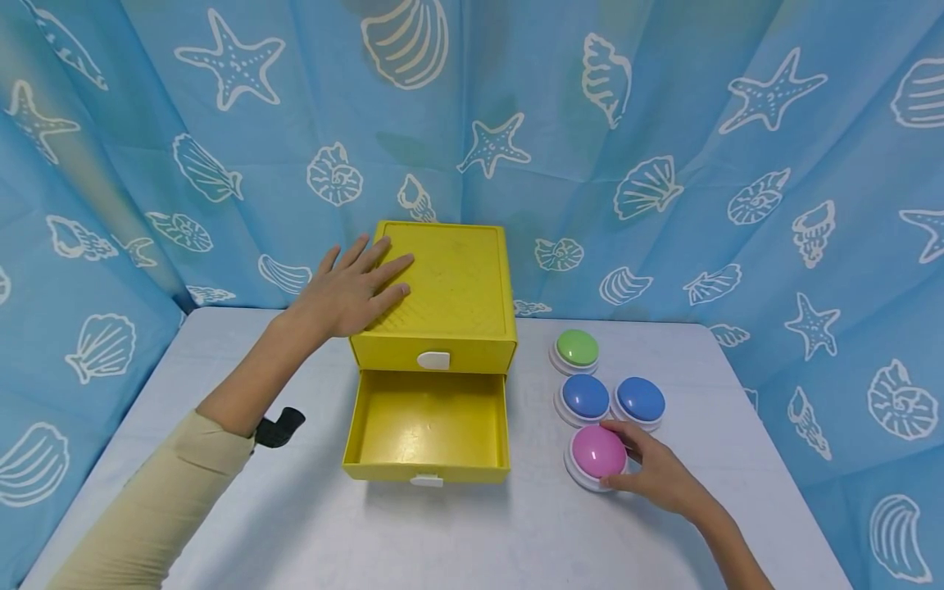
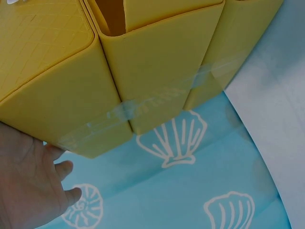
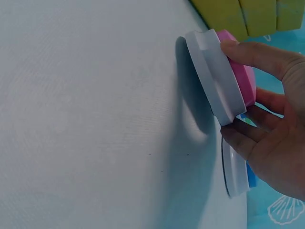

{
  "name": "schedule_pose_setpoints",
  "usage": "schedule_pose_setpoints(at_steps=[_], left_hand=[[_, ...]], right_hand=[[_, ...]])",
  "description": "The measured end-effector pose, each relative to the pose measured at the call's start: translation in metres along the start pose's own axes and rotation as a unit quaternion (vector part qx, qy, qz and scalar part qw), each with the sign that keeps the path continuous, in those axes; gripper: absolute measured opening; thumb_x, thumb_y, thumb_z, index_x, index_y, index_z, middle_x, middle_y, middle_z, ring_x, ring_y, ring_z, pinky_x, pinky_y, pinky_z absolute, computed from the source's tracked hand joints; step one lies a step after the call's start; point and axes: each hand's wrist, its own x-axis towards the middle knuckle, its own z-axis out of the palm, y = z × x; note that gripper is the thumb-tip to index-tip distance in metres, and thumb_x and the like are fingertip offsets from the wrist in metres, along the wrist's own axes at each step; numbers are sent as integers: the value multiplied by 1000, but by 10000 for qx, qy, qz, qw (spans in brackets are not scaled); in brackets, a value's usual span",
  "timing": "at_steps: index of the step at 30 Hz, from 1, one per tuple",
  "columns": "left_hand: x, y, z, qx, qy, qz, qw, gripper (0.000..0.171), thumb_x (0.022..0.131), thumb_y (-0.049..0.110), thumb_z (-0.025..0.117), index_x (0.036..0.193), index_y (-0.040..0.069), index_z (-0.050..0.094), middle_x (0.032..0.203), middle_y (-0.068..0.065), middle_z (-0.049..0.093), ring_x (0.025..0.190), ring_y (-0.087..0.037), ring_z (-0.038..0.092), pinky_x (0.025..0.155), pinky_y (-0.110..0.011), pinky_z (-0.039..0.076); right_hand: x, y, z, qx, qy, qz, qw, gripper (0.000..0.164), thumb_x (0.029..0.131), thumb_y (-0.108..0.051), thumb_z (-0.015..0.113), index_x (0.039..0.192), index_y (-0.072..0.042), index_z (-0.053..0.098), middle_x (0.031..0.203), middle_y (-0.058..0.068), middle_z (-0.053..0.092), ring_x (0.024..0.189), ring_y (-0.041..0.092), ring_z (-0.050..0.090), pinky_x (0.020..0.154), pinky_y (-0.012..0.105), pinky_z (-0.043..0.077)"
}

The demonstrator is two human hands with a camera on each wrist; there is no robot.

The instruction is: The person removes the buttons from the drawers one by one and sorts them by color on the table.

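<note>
My left hand (image 1: 345, 293) lies with spread fingers on the left part of the top of a yellow drawer box (image 1: 457, 283). The lower drawer (image 1: 428, 418) is pulled out, while the upper one is in. To the right of the box, my right hand (image 1: 660, 475) grips a pink push button (image 1: 599, 451) with a white round base, thumb on the near side and fingers on the far side. In the right wrist view the pink button's white base (image 3: 214, 76) is tilted, with a shadow beside it on the table.
Two blue push buttons (image 1: 586, 397) (image 1: 640, 400) stand just behind the pink one, and a green push button (image 1: 578, 348) farther back. A white cloth covers the table (image 1: 531, 541). Blue curtains (image 1: 560, 164) with shell prints hang close behind and at both sides.
</note>
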Motion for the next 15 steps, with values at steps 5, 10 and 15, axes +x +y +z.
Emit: schedule_pose_setpoints(at_steps=[5, 10, 15], left_hand=[[0, 0, 0, 26, 1, -2, 10000, 63, 107, 54, 26, 162, 24, 19, 167, -13, 4, 151, -36, -6, 116, -61, -4], [0, 0, 0, 28, -12, -8, 10000, 63, 107, 54, 26, 162, 24, 19, 167, -13, 4, 151, -36, -6, 116, -61, -4], [0, 1, 0, 46, -27, -16, 10000, 63, 107, 55, 25, 162, 24, 19, 167, -13, 4, 151, -36, -5, 116, -61, -4]], right_hand=[[1, 3, 2, -6, -37, 38, 10000, 83, 77, -25, 88, 144, 0, 45, 140, 22, 50, 129, 47, 47, 100, 51, 46], [0, 3, 4, -12, -43, 88, 10000, 84, 77, -25, 88, 144, 0, 44, 141, 23, 49, 130, 48, 46, 100, 51, 46], [-1, 2, 5, -88, -12, 97, 9999, 83, 78, -25, 88, 144, 0, 44, 141, 24, 49, 130, 48, 46, 101, 52, 46]])
